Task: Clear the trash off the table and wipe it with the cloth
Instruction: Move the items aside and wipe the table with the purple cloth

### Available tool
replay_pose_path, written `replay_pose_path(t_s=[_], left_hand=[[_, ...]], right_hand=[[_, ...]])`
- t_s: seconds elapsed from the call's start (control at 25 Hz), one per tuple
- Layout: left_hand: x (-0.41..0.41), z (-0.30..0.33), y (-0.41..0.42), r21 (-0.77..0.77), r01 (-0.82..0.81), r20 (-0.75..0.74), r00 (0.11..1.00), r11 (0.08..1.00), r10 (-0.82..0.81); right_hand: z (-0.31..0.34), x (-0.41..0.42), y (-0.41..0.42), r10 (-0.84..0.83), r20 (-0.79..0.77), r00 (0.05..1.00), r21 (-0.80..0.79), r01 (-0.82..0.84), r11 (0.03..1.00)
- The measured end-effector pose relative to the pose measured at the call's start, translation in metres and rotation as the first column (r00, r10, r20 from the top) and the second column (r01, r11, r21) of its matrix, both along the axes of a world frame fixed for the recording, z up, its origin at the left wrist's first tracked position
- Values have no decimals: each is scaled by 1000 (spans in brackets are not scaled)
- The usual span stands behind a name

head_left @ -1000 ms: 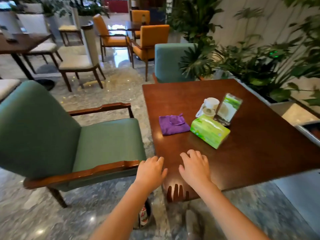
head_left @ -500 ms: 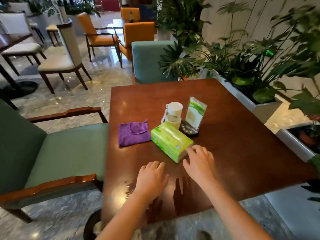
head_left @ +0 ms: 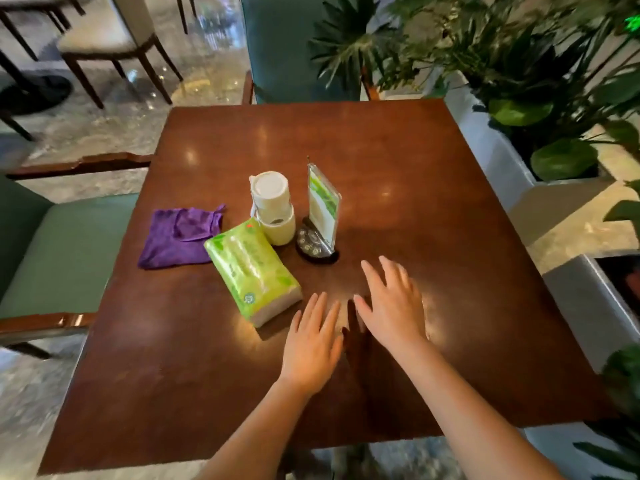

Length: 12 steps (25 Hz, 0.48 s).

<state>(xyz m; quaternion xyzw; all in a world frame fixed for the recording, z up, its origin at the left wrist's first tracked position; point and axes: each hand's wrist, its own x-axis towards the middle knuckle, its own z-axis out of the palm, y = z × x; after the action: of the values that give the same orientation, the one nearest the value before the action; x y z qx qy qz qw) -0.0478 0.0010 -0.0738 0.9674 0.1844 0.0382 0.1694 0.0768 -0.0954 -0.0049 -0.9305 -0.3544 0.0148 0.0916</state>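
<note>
Step in hand: by my reading the clearing has not begun; nothing is picked up and the reach toward the trash is only starting.
Left hand [head_left: 313,344]: fingers straight and loosely spread, palm down low over the square dark-brown wooden counter [head_left: 433,209], holding nothing; I cannot tell whether it touches the wood.
Right hand [head_left: 391,303]: spread, palm down, empty, a little farther forward than the left hand, near the stand's base.
Trash: two stacked cream paper cups [head_left: 272,206] stand mid-counter, the upper one tilted in the lower; they look like the things to remove.
Cloth: a crumpled purple wiping cloth [head_left: 180,237] lies flat toward the counter's left edge, just beside the tissue pack.
Next move: probably the right hand goes over or round the pack to close on the cups, gripping the lower one so the tilted upper one does not fall.
In the way: a green plastic-wrapped tissue pack [head_left: 252,271] lies between the hands and the cups; a clear acrylic menu stand on a round black base [head_left: 322,216] stands just beside the cups.
Around: a green upholstered armchair [head_left: 62,251] on the left, leafy plants in white planters [head_left: 540,98] on the right.
</note>
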Motion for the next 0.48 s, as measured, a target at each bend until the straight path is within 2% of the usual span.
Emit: replay_pose_path(t_s=[0.12, 0.28, 0.48], left_hand=[[8, -31, -8, -2, -62, -112, 992, 998, 62], [17, -49, -15, 48, -97, -184, 977, 994, 105], [17, -54, -16, 57, -132, -184, 973, 990, 140]], right_hand=[[5, 28, 26, 78, 60, 995, 97, -84, 992], [24, 54, 60, 156, 127, 980, 234, -182, 955], [39, 71, 97, 188, 65, 980, 378, -199, 904]])
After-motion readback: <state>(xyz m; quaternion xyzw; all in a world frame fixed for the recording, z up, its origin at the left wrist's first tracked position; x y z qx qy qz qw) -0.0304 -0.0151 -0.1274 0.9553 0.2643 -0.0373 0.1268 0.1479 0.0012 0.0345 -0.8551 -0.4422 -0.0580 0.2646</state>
